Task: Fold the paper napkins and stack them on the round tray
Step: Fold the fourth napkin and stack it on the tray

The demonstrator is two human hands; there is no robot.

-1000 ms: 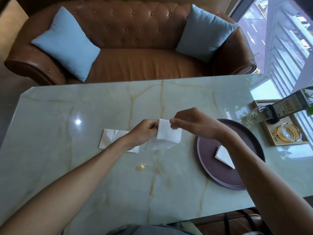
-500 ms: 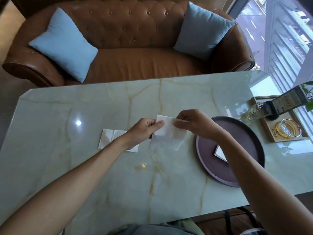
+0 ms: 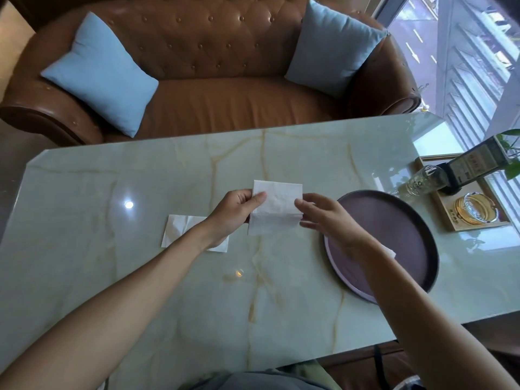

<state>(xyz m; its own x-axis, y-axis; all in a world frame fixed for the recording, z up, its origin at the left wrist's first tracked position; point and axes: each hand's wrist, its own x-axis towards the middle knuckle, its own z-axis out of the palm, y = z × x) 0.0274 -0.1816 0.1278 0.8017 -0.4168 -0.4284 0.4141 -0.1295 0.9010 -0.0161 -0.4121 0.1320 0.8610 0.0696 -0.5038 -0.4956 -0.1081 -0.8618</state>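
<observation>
A pale green marble table [image 3: 140, 277] with tan veins stands before a brown tufted leather sofa [image 3: 225, 66] bearing two light blue cushions [image 3: 104, 74], and a window runs along the right side.

Above the middle of the table, both hands hold a white napkin [image 3: 275, 206] in the air. The left hand [image 3: 236, 215] pinches its left edge, thumb on the near face, its grip closed on the paper. The right hand [image 3: 323, 218] has fingertips [image 3: 299, 202] at the napkin's right edge, thumb below; its grip is narrow and on the paper as well. The napkin is spread flat facing the camera, with a crease across its lower part and the bottom strip hanging down.

A second napkin [image 3: 177, 229] lies flat on the table to the left, partly hidden under the left wrist.

The round dark purple tray [image 3: 399, 229] sits on the table to the right, just beside the right hand. The right forearm crosses over it, and a small white corner of a folded napkin [image 3: 389, 252] shows on the tray beside that arm.

Beyond the tray, a wooden tray [image 3: 444, 209] holds a glass ashtray [image 3: 472, 211], a clear bottle [image 3: 422, 181] and a dark sign holder [image 3: 475, 167].
</observation>
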